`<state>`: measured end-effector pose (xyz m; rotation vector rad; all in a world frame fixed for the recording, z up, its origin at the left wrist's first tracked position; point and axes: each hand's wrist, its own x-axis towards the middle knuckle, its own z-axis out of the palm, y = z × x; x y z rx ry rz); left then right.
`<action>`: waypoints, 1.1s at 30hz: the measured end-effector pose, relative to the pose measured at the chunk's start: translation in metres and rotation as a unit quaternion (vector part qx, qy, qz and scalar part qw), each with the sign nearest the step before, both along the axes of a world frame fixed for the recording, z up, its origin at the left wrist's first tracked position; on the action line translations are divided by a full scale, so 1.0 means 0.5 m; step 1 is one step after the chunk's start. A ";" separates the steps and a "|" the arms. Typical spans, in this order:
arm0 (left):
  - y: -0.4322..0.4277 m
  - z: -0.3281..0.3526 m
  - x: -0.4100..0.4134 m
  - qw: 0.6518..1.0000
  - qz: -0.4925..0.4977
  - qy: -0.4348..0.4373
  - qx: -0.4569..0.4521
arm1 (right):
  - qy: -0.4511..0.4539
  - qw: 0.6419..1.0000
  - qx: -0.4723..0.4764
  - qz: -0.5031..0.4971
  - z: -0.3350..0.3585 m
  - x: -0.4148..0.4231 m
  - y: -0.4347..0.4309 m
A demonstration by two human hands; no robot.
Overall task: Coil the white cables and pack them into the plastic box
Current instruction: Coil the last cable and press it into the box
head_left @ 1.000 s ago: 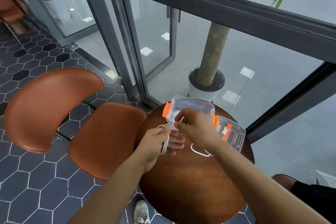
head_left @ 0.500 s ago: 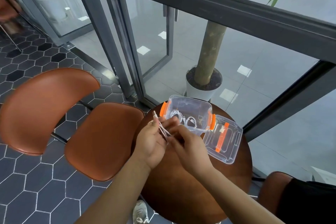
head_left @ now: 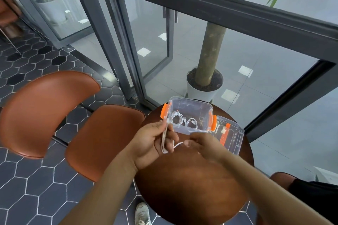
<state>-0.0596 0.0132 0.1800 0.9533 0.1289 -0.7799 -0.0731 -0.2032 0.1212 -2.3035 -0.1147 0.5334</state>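
The plastic box [head_left: 190, 115] sits open at the far edge of the round surface [head_left: 192, 179], with coiled white cables [head_left: 184, 120] already lying on its floor; its lid [head_left: 230, 133] rests just beside it on the right. Just in front of the box the left hand [head_left: 151, 142] has its fingers [head_left: 169, 133] closed around a folded bundle of white cable [head_left: 164, 137]; the right hand [head_left: 203, 146] pinches the loose tail of that same cable, which runs slack between the two hands. The bundle looks loose to me; if the left grip eases while the tail is wrapped, the loops could spring apart and slide out. A hard tug from the right could pull the folds uneven. The box stands close to the rim, so a nudge while packing might push it toward the drop.
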 end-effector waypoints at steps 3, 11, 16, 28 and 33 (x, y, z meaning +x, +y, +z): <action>0.001 0.003 -0.007 0.986 -0.135 -0.026 0.096 | -0.088 0.987 -0.115 0.075 0.042 0.055 0.001; -0.005 -0.007 -0.006 0.931 -0.210 -0.096 0.284 | -0.155 0.956 -0.239 0.064 0.161 0.090 0.062; -0.017 -0.035 -0.005 0.965 -0.026 -0.055 0.254 | -0.080 0.994 -0.076 -0.010 0.149 0.026 0.090; -0.051 -0.037 -0.001 0.973 0.215 0.054 -0.069 | -0.015 0.984 0.088 -0.156 0.034 -0.073 0.129; -0.039 -0.049 -0.005 0.971 0.173 0.042 -0.162 | 0.181 0.856 0.438 -0.208 0.021 -0.077 0.100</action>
